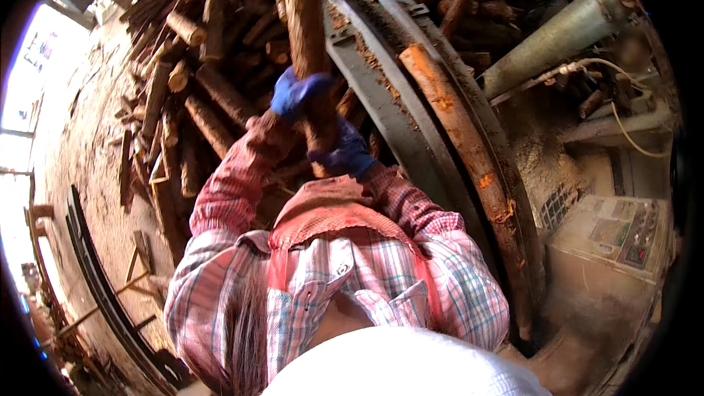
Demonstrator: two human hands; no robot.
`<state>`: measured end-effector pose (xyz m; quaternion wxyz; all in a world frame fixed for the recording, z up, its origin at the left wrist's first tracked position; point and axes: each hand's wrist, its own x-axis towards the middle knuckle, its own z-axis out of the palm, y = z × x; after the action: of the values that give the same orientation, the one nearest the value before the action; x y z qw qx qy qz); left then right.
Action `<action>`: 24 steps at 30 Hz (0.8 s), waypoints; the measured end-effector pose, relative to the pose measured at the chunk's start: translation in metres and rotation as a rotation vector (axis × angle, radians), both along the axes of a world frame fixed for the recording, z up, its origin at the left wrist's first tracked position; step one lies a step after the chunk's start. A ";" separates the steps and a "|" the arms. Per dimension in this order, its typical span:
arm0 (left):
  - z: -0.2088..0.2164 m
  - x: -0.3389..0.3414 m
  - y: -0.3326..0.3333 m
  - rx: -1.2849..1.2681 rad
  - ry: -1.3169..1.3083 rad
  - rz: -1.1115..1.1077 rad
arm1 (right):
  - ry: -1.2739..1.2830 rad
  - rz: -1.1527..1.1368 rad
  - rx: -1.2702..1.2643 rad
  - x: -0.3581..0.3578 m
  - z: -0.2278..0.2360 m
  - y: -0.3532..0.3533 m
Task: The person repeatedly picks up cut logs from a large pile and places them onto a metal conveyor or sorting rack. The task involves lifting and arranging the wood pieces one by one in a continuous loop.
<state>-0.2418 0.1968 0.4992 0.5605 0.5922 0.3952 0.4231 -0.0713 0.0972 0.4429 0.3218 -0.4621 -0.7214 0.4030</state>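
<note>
Both of my hands wear blue gloves and grip one long, bark-covered log [303, 22]. The log stretches from close to my apron away past the top edge of the view. My left hand [297, 94] is closed over it from the left side. Closer to my body, my right hand [345, 150] is wrapped round the near end, its fingers partly hidden. To the right, a second log [462, 117] with orange scraped patches lies lengthwise along the metal rails of a grey machine bed [389, 114]; neither hand touches it.
A large heap of cut logs [213, 92] spreads beyond and left of my hands. At the right are a thick metal tube [561, 33], a pale hose [623, 66] and a dusty control box [609, 231]. A dark metal rail [95, 271] lies on the dirt floor at left.
</note>
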 end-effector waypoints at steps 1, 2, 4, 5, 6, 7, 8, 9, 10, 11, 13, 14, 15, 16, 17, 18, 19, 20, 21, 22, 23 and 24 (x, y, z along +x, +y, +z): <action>0.016 0.008 0.010 0.002 -0.019 0.011 | 0.086 -0.032 0.042 -0.001 -0.001 0.003; 0.034 0.016 0.018 0.061 -0.106 -0.005 | 0.203 -0.032 -0.015 -0.002 -0.003 0.010; 0.070 0.036 0.033 -0.079 -0.339 -0.043 | 0.356 -0.104 0.013 0.004 0.001 0.050; 0.087 0.038 0.034 0.036 -0.332 -0.055 | 0.403 -0.137 0.063 0.013 0.007 0.076; 0.101 0.038 0.034 0.178 -0.333 -0.099 | 0.430 -0.170 0.131 0.027 0.016 0.103; 0.110 0.036 0.030 0.291 -0.208 0.016 | 0.425 -0.188 0.212 0.045 0.028 0.129; 0.116 0.032 0.027 0.438 -0.130 0.112 | 0.461 -0.154 0.315 0.067 0.044 0.155; 0.116 0.024 0.020 0.527 -0.037 0.134 | 0.312 -0.232 0.370 0.091 0.061 0.177; 0.113 0.014 0.016 0.450 -0.015 0.138 | 0.159 -0.276 0.357 0.116 0.077 0.198; 0.103 0.004 0.011 0.388 -0.030 0.156 | -0.109 -0.360 0.430 0.137 0.089 0.214; 0.071 -0.023 0.004 0.286 0.013 0.114 | -0.444 -0.431 0.421 0.170 0.097 0.239; 0.050 -0.039 0.003 0.119 0.166 0.201 | -0.722 -0.504 0.305 0.177 0.090 0.247; 0.026 -0.057 -0.001 0.020 0.281 0.278 | -0.841 -0.495 0.229 0.187 0.076 0.246; 0.000 -0.077 -0.009 -0.075 0.382 0.370 | -0.914 -0.384 0.100 0.194 0.060 0.244; -0.029 -0.099 -0.021 -0.159 0.467 0.462 | -1.087 -0.297 -0.050 0.198 0.038 0.237; -0.057 -0.124 -0.033 -0.280 0.453 0.485 | -0.980 -0.343 -0.095 0.207 0.022 0.226; -0.085 -0.154 -0.052 -0.332 0.491 0.497 | -1.016 -0.374 -0.093 0.214 0.014 0.224; -0.114 -0.180 -0.072 -0.458 0.513 0.539 | -0.991 -0.379 -0.069 0.221 0.007 0.214; -0.144 -0.202 -0.097 -0.523 0.321 0.558 | -0.980 -0.361 -0.062 0.224 0.005 0.206; -0.172 -0.225 -0.116 -0.675 0.341 0.575 | -0.957 -0.349 0.002 0.225 0.010 0.197; -0.199 -0.242 -0.141 -0.675 0.453 0.602 | -0.990 -0.353 0.040 0.220 0.015 0.187; -0.222 -0.258 -0.160 -0.683 0.571 0.626 | -1.008 -0.383 0.084 0.211 0.025 0.180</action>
<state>-0.4993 0.0365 0.2767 0.4387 0.3218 0.8041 0.2396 0.1401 0.2776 0.4683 0.0217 -0.7081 -0.7049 0.0362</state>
